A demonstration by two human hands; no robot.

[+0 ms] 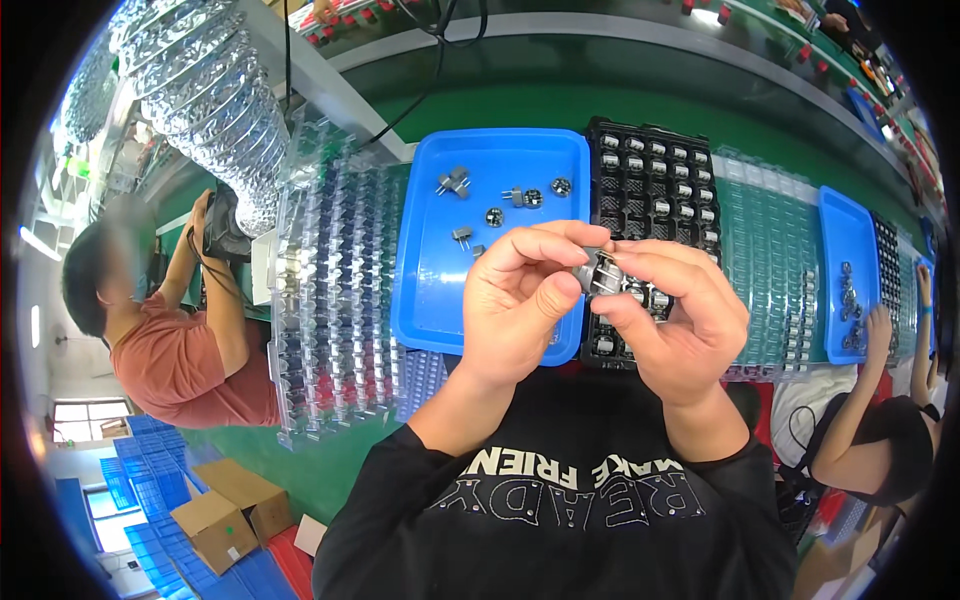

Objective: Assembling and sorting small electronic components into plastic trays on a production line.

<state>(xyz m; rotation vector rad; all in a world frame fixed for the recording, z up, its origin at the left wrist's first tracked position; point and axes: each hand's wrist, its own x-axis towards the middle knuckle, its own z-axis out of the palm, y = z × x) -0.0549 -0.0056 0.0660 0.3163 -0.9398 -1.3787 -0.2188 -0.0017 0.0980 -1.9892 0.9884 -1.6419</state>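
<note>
Between my two hands, over the right edge of a blue tray [430,310], is a small silver-grey component [603,278] with dark parts and thin metal pins. The thumb and fingers of my left hand [513,305] pinch it from the left. My right hand [688,315] grips it from the right with thumb and fingertips. Fingers hide part of it, so its exact kind cannot be made out. Several loose grey pieces with pins [455,182] and round black discs with silver spots [494,217] lie in the blue tray.
A black compartment tray [635,205] holding silver cylindrical parts stands right of the blue tray. Clear plastic trays [335,290] are at left, another [755,230] at right. A foil duct [205,90] hangs at upper left. Co-workers sit at left [180,340] and right [870,440].
</note>
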